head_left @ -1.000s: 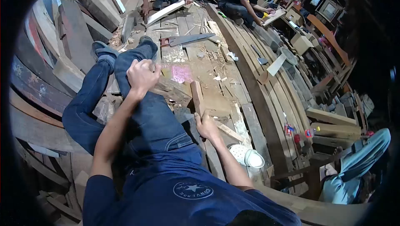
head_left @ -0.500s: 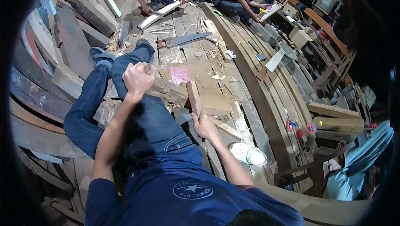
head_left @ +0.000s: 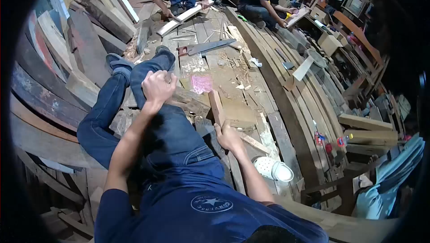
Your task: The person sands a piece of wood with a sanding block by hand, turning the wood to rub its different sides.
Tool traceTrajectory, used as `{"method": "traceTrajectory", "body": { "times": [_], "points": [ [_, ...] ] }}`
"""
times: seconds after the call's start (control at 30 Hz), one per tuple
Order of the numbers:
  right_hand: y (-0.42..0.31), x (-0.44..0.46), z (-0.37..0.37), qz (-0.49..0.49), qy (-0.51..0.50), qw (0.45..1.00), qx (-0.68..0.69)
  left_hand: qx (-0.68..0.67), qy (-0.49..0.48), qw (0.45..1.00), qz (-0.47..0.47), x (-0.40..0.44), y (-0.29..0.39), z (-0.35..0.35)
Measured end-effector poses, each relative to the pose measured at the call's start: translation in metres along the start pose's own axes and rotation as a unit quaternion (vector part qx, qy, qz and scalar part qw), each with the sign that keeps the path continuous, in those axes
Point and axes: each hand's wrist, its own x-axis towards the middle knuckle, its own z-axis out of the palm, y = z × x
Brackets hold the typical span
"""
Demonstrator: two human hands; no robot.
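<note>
My right hand grips the near end of a short wooden piece, which points away from me beside a larger wooden block. My left hand is closed in a fist above my thigh. Whatever sits inside that fist, if anything, is hidden by the fingers. Past the wooden piece lies a pink patch on the boards. Further off, a handsaw with a red-brown handle rests flat on the plank floor.
Two people crouch ahead, one holding a pale board. A long thick beam runs along my right. Planks lean at the left. A white clog lies by my right forearm. Wood chips are scattered on the floor.
The whole view has shifted slightly, so things appear further right and a little lower. Both hands keep almost the same pose, with the wooden piece still in the right.
</note>
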Motion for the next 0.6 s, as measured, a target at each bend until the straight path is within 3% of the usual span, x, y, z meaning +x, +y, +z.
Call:
{"method": "traceTrajectory", "body": {
  "times": [0.1,0.17,0.23,0.43,0.6],
  "points": [
    [0.014,0.043,0.009,-0.042,0.022,0.999,-0.004,-0.027,0.069,0.996,0.042,-0.003,-0.007,0.011],
    [0.009,0.061,0.003,0.003,-0.016,1.0,0.017,-0.016,-0.016,1.0,0.018,0.001,0.001,-0.004],
    [0.002,0.056,0.005,-0.003,0.027,1.0,-0.015,-0.015,0.018,0.999,0.032,0.001,-0.003,0.003],
    [0.001,-0.012,-0.008,0.003,-0.013,1.0,0.02,0.021,0.034,0.998,0.049,0.001,0.0,0.003],
    [0.015,0.035,0.007,-0.034,0.036,0.999,0.021,0.023,0.023,0.998,0.051,-0.003,-0.007,0.007]
  ]
}}
